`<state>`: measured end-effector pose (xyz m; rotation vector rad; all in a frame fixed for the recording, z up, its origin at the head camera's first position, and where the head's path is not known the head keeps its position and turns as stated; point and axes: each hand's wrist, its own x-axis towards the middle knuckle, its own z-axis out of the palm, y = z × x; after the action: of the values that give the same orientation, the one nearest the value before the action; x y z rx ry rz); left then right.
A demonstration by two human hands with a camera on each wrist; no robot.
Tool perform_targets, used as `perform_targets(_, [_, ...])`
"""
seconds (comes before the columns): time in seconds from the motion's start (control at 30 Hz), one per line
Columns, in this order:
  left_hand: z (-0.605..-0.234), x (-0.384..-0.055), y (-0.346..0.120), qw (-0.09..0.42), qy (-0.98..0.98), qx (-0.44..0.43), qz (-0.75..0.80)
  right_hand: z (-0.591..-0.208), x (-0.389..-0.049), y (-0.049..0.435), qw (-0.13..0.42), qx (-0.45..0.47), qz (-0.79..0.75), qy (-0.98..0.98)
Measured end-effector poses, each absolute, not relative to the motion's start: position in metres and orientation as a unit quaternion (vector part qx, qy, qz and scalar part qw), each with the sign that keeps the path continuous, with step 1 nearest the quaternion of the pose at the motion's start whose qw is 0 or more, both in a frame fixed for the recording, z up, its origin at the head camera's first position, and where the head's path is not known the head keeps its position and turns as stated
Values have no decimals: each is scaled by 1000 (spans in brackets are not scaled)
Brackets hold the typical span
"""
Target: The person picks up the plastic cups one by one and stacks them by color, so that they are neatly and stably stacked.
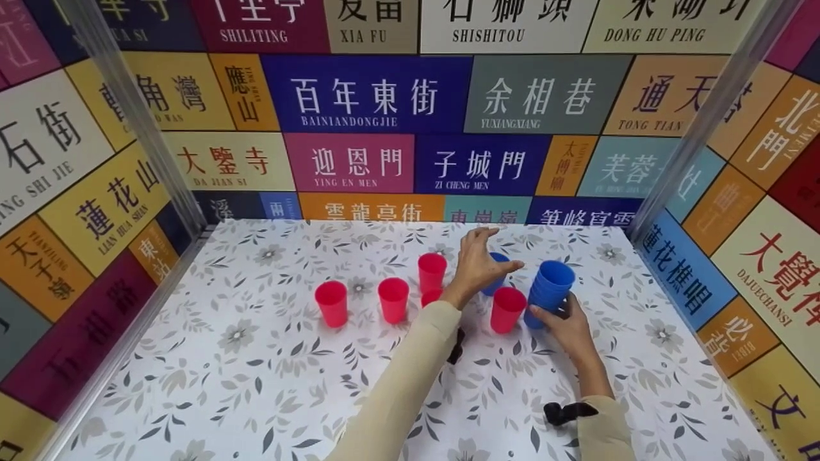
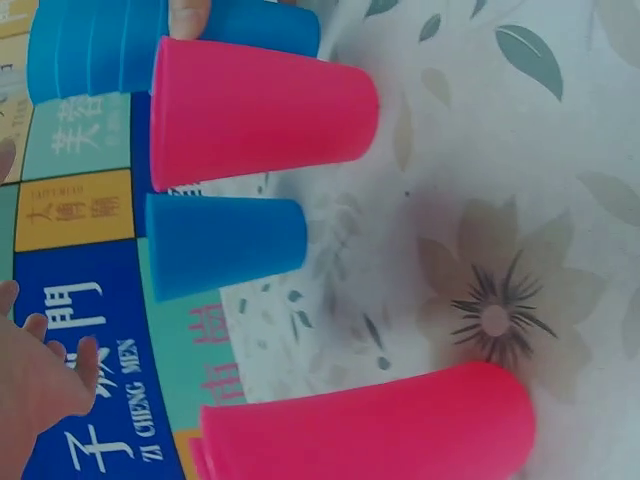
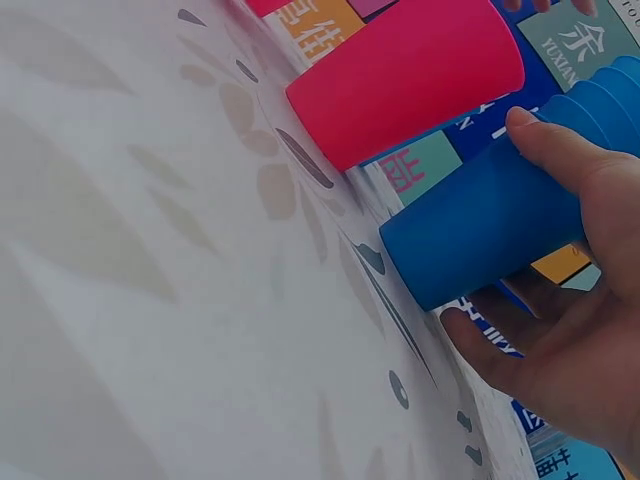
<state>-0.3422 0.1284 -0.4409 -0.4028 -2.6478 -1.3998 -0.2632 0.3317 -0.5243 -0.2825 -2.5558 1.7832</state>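
My right hand [image 1: 570, 330] grips a stack of nested blue cups [image 1: 552, 285] low on its side, the thumb across the front. In the right wrist view, the stack's base [image 3: 450, 240] is close to the tabletop; I cannot tell whether it touches. Above a single blue cup [image 1: 498, 282], my left hand [image 1: 477, 266] hovers with fingers and thumb spread, holding nothing. The left wrist view shows that blue cup [image 2: 225, 245] apart from the hand. A red cup [image 1: 509, 310] stands just left of the stack. Another red cup [image 1: 430, 296] is mostly hidden by the left forearm.
More red cups stand upright to the left: one red cup [image 1: 331, 304] farthest out, a second [image 1: 393, 301] beside it, and a third red cup [image 1: 432, 272] farther back. A white floral cloth [image 1: 237, 384] covers the table. Sign-printed walls [image 1: 365, 96] enclose its back and sides.
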Motion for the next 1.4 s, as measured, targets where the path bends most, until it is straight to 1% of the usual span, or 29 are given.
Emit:
perform_targets(0.43, [-463, -344, 126, 41, -854, -107, -508, -527, -263, 331, 22, -82, 573, -815])
perform_targets(0.67, [-476, -344, 126, 24, -843, -81, -531, -523, -261, 330, 19, -78, 587, -805])
perform_targets(0.83, [-479, -342, 129, 16, -836, -72, -544, -527, -262, 330, 31, -72, 596, -799])
perform_targets(1.2, [-483, -346, 132, 35, -833, -68, -548, -529, -265, 332, 35, -77, 576, -813])
perform_targets(1.3, [-485, -344, 134, 29, -830, -57, -554, -529, -263, 332, 31, -77, 576, -813])
perform_targets(1.4, [-484, -345, 137, 11, -829, -40, -558, -528, -262, 333, 28, -79, 578, -812])
